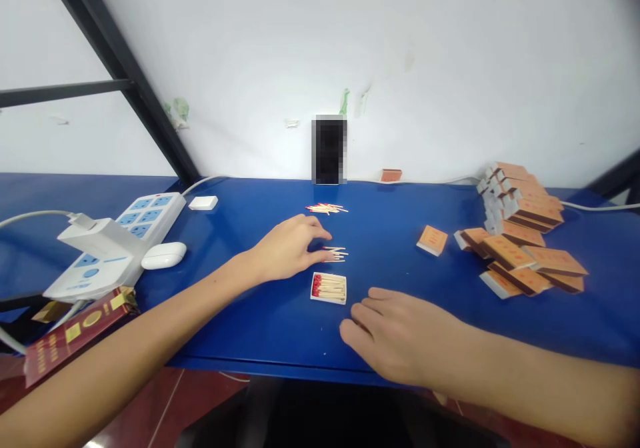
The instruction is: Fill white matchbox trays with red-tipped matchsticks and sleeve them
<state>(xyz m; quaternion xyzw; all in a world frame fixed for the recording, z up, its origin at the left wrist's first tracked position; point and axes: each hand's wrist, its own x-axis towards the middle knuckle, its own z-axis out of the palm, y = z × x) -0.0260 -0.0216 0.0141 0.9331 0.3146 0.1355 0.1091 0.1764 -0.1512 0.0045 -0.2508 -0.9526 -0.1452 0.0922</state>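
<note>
My left hand [295, 248] reaches over the blue table with thumb and forefinger apart. Its thumb tip touches, or lies just over, a small group of loose matches [338, 255]. Just below them is a white matchbox tray [329, 301] filled with red-headed matches [330, 286]. To the right of the tray, my right hand [400, 335] rests palm down with loosely curled fingers, nothing visible in them. Farther back lies another heap of red-tipped matches [326, 208]. A closed matchbox [433, 239] sits apart on the right.
Stacked matchboxes [525, 198] and a loose pile of them [520, 261] occupy the right side. At left are a white power strip [155, 211], an earbud case [164, 255] and a dark red box [75, 335]. A dark phone-like object [330, 149] leans against the wall.
</note>
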